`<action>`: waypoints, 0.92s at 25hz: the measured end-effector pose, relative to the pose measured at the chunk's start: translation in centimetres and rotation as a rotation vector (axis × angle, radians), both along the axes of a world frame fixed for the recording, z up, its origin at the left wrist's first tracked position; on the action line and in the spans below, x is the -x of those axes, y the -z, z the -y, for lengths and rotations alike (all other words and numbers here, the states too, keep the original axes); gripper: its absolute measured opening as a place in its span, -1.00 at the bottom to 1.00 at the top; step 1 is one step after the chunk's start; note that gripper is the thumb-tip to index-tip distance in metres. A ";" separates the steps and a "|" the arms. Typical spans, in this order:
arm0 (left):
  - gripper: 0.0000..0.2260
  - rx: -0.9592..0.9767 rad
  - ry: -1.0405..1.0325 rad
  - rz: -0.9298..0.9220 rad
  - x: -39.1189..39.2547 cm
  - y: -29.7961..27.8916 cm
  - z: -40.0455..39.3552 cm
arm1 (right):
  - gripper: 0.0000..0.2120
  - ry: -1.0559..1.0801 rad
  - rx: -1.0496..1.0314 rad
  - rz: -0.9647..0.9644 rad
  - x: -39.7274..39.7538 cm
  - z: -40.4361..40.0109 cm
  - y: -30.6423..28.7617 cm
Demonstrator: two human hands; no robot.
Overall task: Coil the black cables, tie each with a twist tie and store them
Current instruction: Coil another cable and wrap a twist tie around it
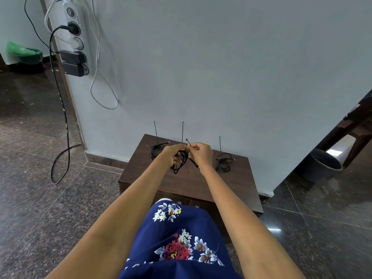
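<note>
- Cable bundle (179,160), black, held up over the middle of the counter (237,184), loops hanging down from between both hands.
- Left hand (172,151) curled round the top of the coil, gripping it.
- Right hand (201,153) pinches a thin black twist tie (188,142) at the top of the coil; the tie's free end sticks up above the fingers. A loose cable end hangs out below this hand.
- Judgement: mid-tie on the middle cable, tie not closed yet.
- Left coil (157,148) lies on the counter well apart, a black tie (155,130) standing behind it against the wall (241,67); cannot tell if it is tied on.
- Right coil (224,161) lies loose-looking, another tie (220,143) standing behind it.
- One more tie (182,130) stands behind the hands.
- Risk: coil springs open if the left grip slackens before the tie is twisted shut.
- Risk: the thin tie slips from the pinch, or catches only some loops, since the dangling end is outside the bundle.
- Storage spot not visible.
</note>
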State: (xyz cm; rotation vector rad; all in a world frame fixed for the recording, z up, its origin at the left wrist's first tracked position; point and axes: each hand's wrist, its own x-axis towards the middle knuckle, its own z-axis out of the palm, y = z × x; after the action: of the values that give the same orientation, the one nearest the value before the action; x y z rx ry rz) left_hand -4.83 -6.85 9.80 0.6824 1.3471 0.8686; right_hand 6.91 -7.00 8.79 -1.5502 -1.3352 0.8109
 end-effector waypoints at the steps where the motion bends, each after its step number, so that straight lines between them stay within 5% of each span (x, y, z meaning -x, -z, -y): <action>1: -0.86 0.004 0.001 0.002 0.1 0.1 -0.1 | -0.82 0.005 0.006 -0.079 -0.1 0.1 0.0; 6: -0.87 0.028 -0.009 0.079 0.4 0.4 -0.7 | -0.80 0.006 0.021 -0.338 -0.4 0.6 0.3; 23: -0.89 0.043 -0.011 0.067 1.7 0.7 -0.3 | -0.85 -0.044 0.004 -0.093 0.7 1.4 0.9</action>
State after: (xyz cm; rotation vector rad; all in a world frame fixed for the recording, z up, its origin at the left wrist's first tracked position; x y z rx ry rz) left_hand -6.51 -6.53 9.11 0.6082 1.3072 0.8620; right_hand 6.25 -8.37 7.90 -1.4728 -1.3045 0.9032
